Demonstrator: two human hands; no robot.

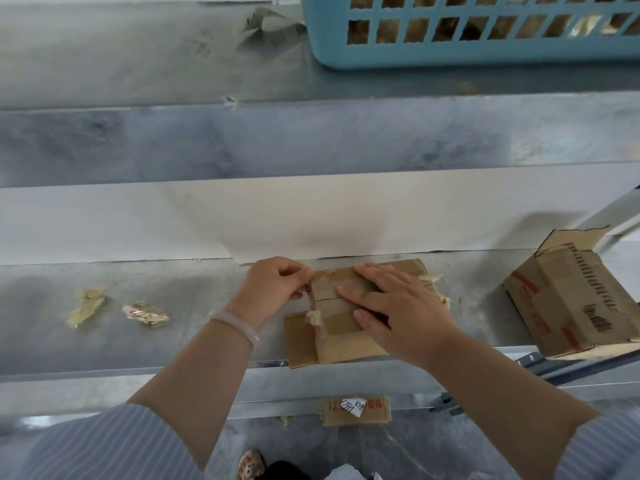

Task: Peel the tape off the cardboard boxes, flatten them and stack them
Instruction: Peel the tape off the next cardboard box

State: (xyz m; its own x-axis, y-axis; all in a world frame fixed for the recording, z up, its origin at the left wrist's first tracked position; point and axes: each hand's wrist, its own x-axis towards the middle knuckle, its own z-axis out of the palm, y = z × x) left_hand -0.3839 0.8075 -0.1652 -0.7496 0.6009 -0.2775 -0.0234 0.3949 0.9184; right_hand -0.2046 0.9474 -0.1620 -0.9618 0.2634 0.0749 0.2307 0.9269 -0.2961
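Box sits mid-shelf, long axis running front-to-back, near end right at the front lip of the shelf, a flap poking out to the L. R hand lies flat on top, fingers straight, pointing L, pressing down. L hand is curled at the far-L corner, pinching tape. There's open shelf to the L, bar two scraps. 2nd box stands apart on the R, tilted, open end facing away, at the lip.
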